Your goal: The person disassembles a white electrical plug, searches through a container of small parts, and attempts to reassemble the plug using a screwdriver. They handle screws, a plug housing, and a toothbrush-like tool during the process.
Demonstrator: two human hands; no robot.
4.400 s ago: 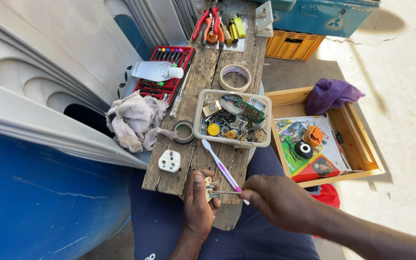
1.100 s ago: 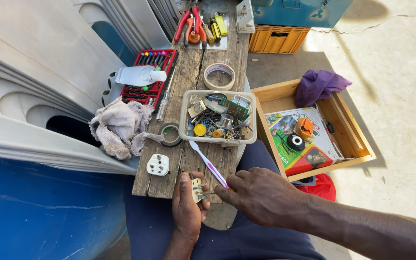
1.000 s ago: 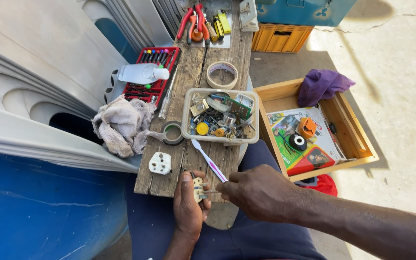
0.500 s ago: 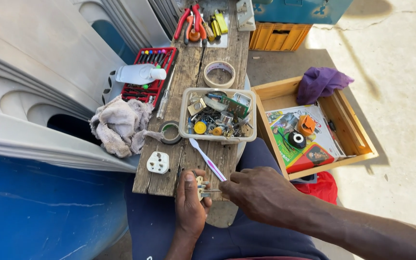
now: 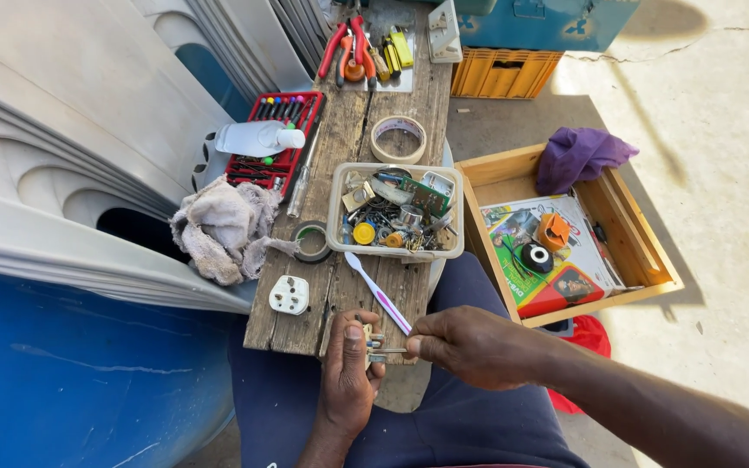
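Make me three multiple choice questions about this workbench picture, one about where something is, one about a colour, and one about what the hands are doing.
1. Where does the white plug lie?
A. on the wooden plank, left of the hands
B. inside the wooden tray
C. on the yellow crate

2. What colour is the cloth draped over the corner of the wooden tray?
A. green
B. purple
C. white

3. What is the left hand doing?
A. resting flat on the rag
B. hanging empty beside the plank
C. gripping a small part at the plank's near edge

Answers:
1 A, the plug sits on the plank near its left edge.
2 B, the cloth is plainly purple.
3 C, its fingers close on a small part while the right hand brings a thin tool to it.
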